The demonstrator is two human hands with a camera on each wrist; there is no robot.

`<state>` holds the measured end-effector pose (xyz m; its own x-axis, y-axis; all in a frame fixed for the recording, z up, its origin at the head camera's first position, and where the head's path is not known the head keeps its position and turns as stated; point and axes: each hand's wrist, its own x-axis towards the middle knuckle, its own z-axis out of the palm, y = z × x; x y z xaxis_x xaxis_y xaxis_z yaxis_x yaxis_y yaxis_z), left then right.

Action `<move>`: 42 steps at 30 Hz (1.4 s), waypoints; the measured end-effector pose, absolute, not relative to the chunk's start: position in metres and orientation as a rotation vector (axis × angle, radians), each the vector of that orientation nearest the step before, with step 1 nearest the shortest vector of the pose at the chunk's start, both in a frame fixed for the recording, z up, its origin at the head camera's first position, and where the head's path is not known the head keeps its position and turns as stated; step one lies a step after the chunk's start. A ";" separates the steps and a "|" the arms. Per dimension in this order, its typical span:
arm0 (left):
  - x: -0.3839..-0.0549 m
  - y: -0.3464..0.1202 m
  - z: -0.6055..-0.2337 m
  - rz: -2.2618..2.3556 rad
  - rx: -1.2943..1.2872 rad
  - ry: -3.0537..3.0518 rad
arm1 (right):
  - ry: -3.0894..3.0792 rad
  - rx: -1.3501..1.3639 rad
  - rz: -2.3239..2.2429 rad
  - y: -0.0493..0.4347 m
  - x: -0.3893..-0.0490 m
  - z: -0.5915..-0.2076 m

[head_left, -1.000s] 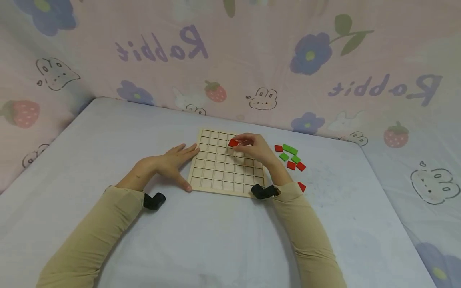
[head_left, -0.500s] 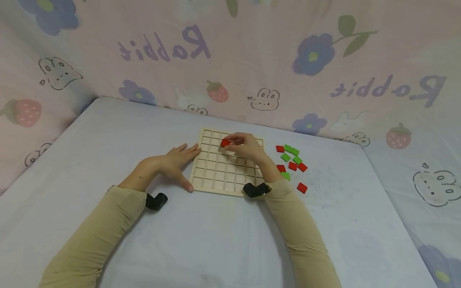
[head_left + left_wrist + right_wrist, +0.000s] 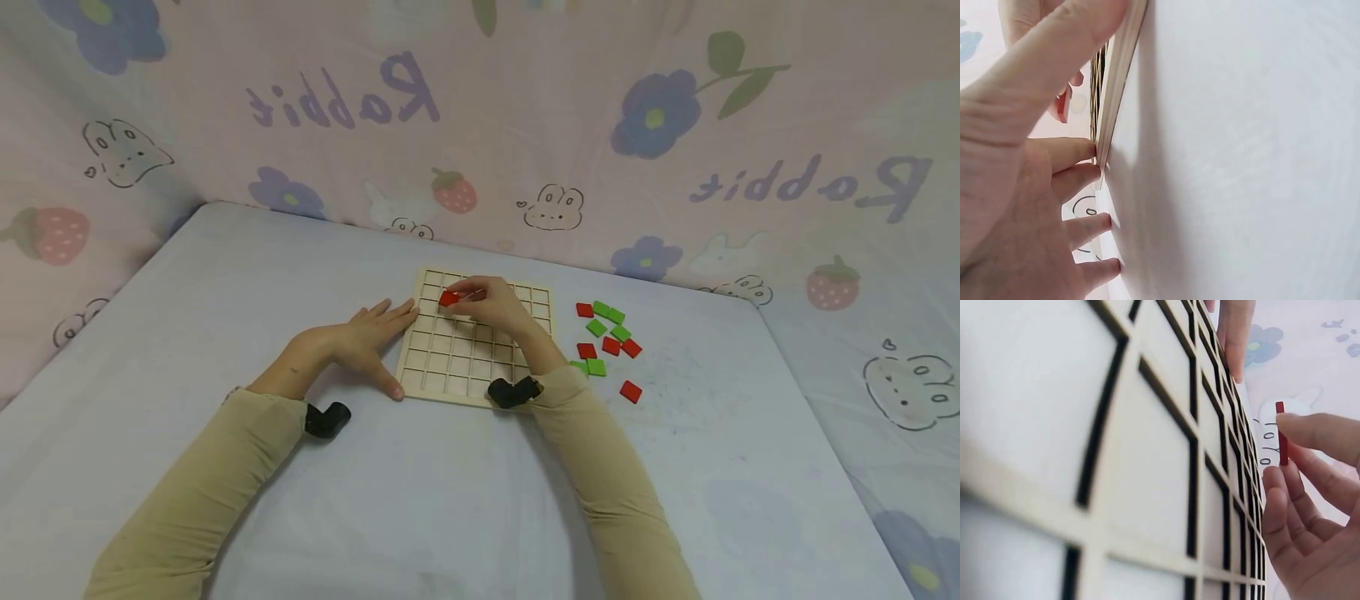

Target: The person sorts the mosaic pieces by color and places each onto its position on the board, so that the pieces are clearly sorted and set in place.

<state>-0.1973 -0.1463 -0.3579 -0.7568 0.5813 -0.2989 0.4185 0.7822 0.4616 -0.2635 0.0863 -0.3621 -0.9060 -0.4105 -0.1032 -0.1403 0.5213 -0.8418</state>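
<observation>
A wooden grid board (image 3: 442, 383) with raised square cells lies on the table. My right hand (image 3: 491, 304) is over its upper left part and pinches a red square tile (image 3: 448, 298) between thumb and fingers. In the right wrist view that tile (image 3: 1282, 434) is seen edge-on, apart from the grid. My left hand (image 3: 363, 342) is spread along the board's left edge, its thumb at the near corner. The left wrist view shows the thumb and some fingers (image 3: 1075, 181) touching the board's side (image 3: 1124, 62). The right hand covers some cells in the head view.
Several loose red tiles (image 3: 632, 392) and green tiles (image 3: 596, 367) lie scattered right of the board on the white tabletop (image 3: 420, 500). A printed cloth (image 3: 487, 125) hangs behind the table. Black wrist cameras (image 3: 327, 420) jut from both sleeves.
My right hand has moved left across the board with the red tile. More loose tiles show beside the right forearm. The left hand stays at the board's edge.
</observation>
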 end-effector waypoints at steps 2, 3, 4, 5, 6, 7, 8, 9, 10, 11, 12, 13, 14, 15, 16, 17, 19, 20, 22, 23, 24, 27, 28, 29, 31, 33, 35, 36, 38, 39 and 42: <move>-0.197 -0.146 -0.357 0.519 0.753 2.540 | 2.481 -0.467 -1.319 0.083 -0.264 -0.362; -0.197 -0.146 -0.357 0.518 0.752 2.540 | 2.482 -0.469 -1.314 0.082 -0.264 -0.362; -0.196 -0.146 -0.356 0.521 0.750 2.539 | 2.481 -0.470 -1.312 0.080 -0.265 -0.362; -0.196 -0.146 -0.356 0.525 0.750 2.538 | 2.484 -0.477 -1.304 0.079 -0.265 -0.363; -0.196 -0.146 -0.356 0.527 0.751 2.538 | 2.486 -0.485 -1.297 0.078 -0.266 -0.363; -0.196 -0.146 -0.357 0.532 0.755 2.537 | 2.491 -0.495 -1.286 0.077 -0.266 -0.364; -0.196 -0.146 -0.357 0.532 0.755 2.537 | 2.497 -0.503 -1.274 0.076 -0.267 -0.364; -0.196 -0.146 -0.357 0.534 0.759 2.538 | 2.506 -0.512 -1.257 0.075 -0.268 -0.365; -0.196 -0.146 -0.358 0.535 0.760 2.538 | 2.516 -0.520 -1.239 0.073 -0.268 -0.366; -0.197 -0.146 -0.358 0.532 0.763 2.540 | 2.529 -0.526 -1.217 0.072 -0.268 -0.367; -0.197 -0.146 -0.358 0.531 0.764 2.541 | 2.539 -0.530 -1.199 0.071 -0.269 -0.368; -0.197 -0.146 -0.359 0.530 0.766 2.541 | 2.550 -0.532 -1.183 0.070 -0.269 -0.368; -0.197 -0.146 -0.358 0.528 0.766 2.542 | 2.562 -0.535 -1.164 0.069 -0.268 -0.368; -0.197 -0.146 -0.358 0.531 0.769 2.541 | 2.572 -0.536 -1.149 0.067 -0.268 -0.367; -0.197 -0.146 -0.358 0.532 0.770 2.541 | 2.579 -0.538 -1.138 0.066 -0.268 -0.367; -0.198 -0.146 -0.358 0.533 0.773 2.541 | 2.585 -0.538 -1.129 0.065 -0.267 -0.366; -0.197 -0.146 -0.357 0.532 0.774 2.540 | 2.590 -0.531 -1.123 0.064 -0.266 -0.366; -0.197 -0.146 -0.357 0.532 0.775 2.540 | 2.592 -0.526 -1.122 0.063 -0.266 -0.366; -0.197 -0.146 -0.357 0.532 0.776 2.539 | 2.594 -0.513 -1.126 0.061 -0.266 -0.366; -0.197 -0.146 -0.357 0.531 0.776 2.539 | 2.595 -0.507 -1.129 0.061 -0.266 -0.366; -0.197 -0.146 -0.356 0.530 0.775 2.539 | 2.596 -0.505 -1.131 0.060 -0.266 -0.366; -0.197 -0.146 -0.356 0.532 0.772 2.539 | 2.595 -0.499 -1.140 0.059 -0.266 -0.368; -0.196 -0.146 -0.356 0.532 0.771 2.540 | 2.591 -0.494 -1.145 0.059 -0.266 -0.368; -0.196 -0.146 -0.356 0.531 0.768 2.540 | 2.591 -0.491 -1.148 0.059 -0.266 -0.368; -0.196 -0.145 -0.357 0.531 0.764 2.542 | 2.590 -0.487 -1.154 0.058 -0.266 -0.369; -0.196 -0.145 -0.357 0.532 0.761 2.542 | 2.590 -0.487 -1.160 0.057 -0.266 -0.369; -0.196 -0.145 -0.357 0.535 0.759 2.542 | 2.592 -0.491 -1.165 0.057 -0.266 -0.370; -0.196 -0.145 -0.357 0.537 0.760 2.542 | 2.592 -0.494 -1.167 0.056 -0.266 -0.370; -0.195 -0.145 -0.357 0.540 0.757 2.540 | 2.586 -0.498 -1.173 0.056 -0.265 -0.370; -0.195 -0.145 -0.358 0.539 0.755 2.539 | 2.586 -0.501 -1.173 0.056 -0.265 -0.370; -0.195 -0.147 -0.358 0.539 0.742 2.533 | 2.562 -0.504 -1.199 0.058 -0.264 -0.368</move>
